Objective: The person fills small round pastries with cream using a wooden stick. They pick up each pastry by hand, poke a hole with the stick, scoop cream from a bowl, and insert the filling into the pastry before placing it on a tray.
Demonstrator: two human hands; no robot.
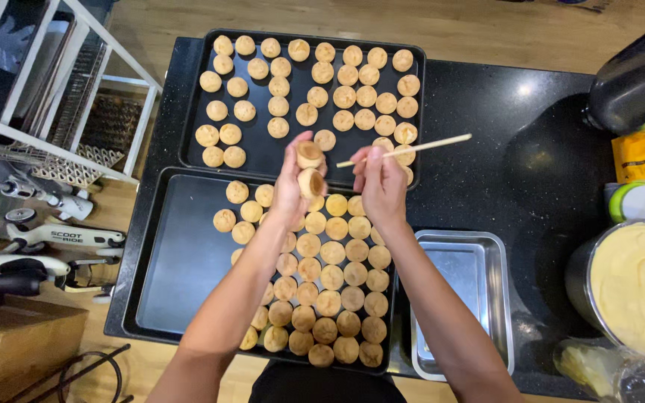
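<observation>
From the head camera, the left hand point(293, 186) holds two small round pastry puffs point(310, 168), fingers clamped around them, just above the near baking tray point(181, 254). The right hand point(382, 183), beside it, pinches a wooden stick point(412, 148) over the same tray's far edge.

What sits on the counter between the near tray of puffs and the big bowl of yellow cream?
In the head view, an empty rectangular steel pan sits between the near tray and the cream bowl, on the black counter.
</observation>
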